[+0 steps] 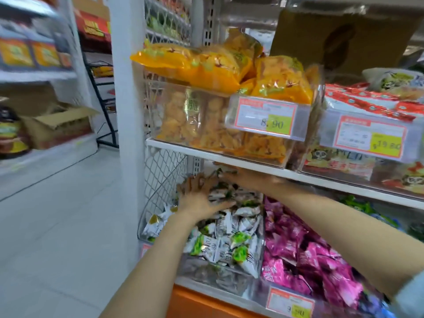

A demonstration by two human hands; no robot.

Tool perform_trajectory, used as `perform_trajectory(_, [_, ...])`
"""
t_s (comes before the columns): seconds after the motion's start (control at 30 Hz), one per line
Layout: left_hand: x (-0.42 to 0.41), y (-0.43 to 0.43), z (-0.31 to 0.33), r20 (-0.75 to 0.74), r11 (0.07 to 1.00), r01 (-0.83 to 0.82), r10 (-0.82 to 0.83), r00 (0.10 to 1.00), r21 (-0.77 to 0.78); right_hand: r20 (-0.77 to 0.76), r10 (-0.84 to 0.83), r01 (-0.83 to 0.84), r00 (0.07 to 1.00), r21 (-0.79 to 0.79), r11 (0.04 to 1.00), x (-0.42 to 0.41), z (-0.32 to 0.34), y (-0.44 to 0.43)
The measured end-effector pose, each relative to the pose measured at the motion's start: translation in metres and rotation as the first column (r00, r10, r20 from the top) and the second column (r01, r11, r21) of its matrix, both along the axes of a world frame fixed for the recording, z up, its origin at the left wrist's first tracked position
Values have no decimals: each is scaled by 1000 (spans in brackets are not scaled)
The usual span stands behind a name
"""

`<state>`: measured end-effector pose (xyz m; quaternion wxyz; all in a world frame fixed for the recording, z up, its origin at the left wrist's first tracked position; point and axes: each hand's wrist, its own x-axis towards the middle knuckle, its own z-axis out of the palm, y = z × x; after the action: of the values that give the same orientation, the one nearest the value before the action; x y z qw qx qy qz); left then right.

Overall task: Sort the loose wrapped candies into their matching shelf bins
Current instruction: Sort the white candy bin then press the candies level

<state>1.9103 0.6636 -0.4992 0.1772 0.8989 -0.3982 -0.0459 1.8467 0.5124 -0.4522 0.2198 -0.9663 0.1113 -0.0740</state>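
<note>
Your left hand (199, 193) and right hand (243, 174) are bare, as are both forearms; a pale blue-grey sleeve (410, 294) covers your right arm above the elbow.

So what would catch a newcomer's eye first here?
Both hands are in the heap of white-and-green candies on the lower level: the left hand is spread on top, and the right hand reaches further back under the shelf. Bright pink candies lie just to the right, and orange snack bags pile up on that shelf.
</note>
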Motion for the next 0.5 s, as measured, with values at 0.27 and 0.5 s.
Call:
perform_trajectory(0.27, [4, 12, 8, -44, 966, 29, -18, 999, 257, -155, 74, -53, 985, 134, 989, 63, -8, 2])
perform_trajectory(0.5, [2, 24, 2, 15, 982, 54, -58, 998, 183, -273, 155, -134, 949, 94, 987, 90, -14, -2])
